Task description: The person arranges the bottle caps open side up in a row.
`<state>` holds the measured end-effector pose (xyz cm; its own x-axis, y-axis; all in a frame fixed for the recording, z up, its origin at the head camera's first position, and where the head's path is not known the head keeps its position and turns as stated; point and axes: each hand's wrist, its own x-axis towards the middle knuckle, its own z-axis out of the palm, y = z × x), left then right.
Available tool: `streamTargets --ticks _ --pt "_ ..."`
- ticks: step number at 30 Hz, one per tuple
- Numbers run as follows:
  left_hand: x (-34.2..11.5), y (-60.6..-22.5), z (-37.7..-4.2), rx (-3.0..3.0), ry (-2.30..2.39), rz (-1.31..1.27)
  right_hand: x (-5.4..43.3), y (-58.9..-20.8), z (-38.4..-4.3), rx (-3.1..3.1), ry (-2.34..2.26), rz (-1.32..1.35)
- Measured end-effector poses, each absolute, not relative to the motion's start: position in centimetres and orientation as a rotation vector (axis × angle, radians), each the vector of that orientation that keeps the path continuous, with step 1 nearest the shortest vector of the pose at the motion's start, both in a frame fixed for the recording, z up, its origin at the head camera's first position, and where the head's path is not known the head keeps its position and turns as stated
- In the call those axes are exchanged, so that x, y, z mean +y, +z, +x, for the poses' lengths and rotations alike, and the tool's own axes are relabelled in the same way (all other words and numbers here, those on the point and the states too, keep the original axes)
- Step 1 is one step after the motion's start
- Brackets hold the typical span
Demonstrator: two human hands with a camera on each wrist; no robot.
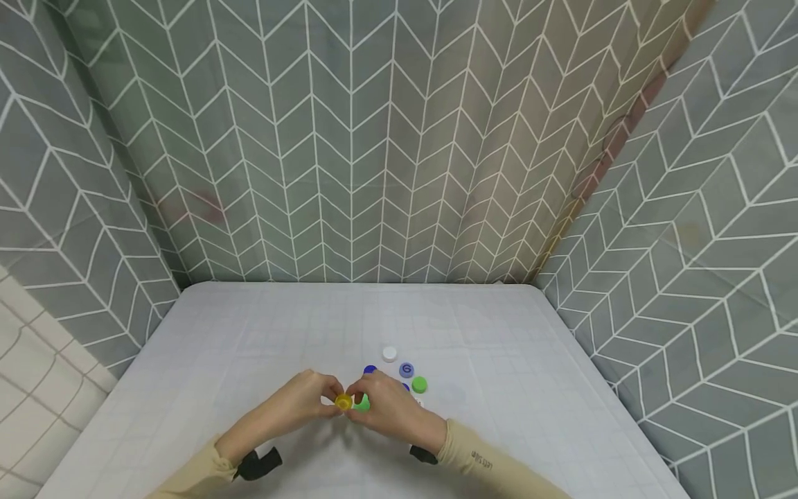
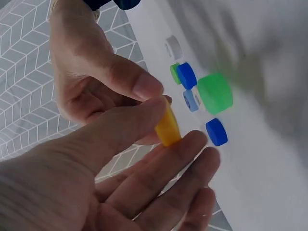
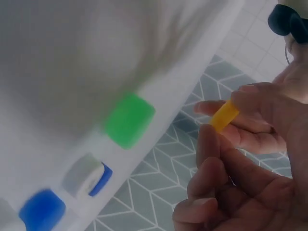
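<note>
My two hands meet just above the near middle of the table [image 1: 249,326]. Between them is a yellow bottle cap [image 1: 343,401]. My left hand [image 1: 332,400] pinches it between thumb and fingers, as the left wrist view shows of the yellow cap [image 2: 167,127]. My right hand [image 1: 357,395] pinches the same cap from the other side; its thumb tip [image 2: 147,87] rests on the cap's edge. A bright green cap [image 1: 362,404] lies on the table right below my right fingers, and shows blurred as the green cap [image 3: 129,119] in the right wrist view.
Several loose caps lie just beyond my hands: a white cap [image 1: 389,353], a dark blue cap [image 1: 370,370], a light blue cap [image 1: 406,370] and a green cap [image 1: 420,384]. Patterned grey curtains [image 1: 386,138] wall in the table on three sides.
</note>
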<state>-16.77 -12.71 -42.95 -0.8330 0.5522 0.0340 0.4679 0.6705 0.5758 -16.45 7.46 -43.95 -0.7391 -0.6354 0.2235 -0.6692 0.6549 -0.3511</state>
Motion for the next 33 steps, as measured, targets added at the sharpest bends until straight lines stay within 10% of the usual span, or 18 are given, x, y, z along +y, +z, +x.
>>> streamTargets --ticks 33 --pt "-12.9 -44.4 -15.1 2.577 0.61 0.862 6.3 -47.0 -14.1 -2.722 0.283 1.36"
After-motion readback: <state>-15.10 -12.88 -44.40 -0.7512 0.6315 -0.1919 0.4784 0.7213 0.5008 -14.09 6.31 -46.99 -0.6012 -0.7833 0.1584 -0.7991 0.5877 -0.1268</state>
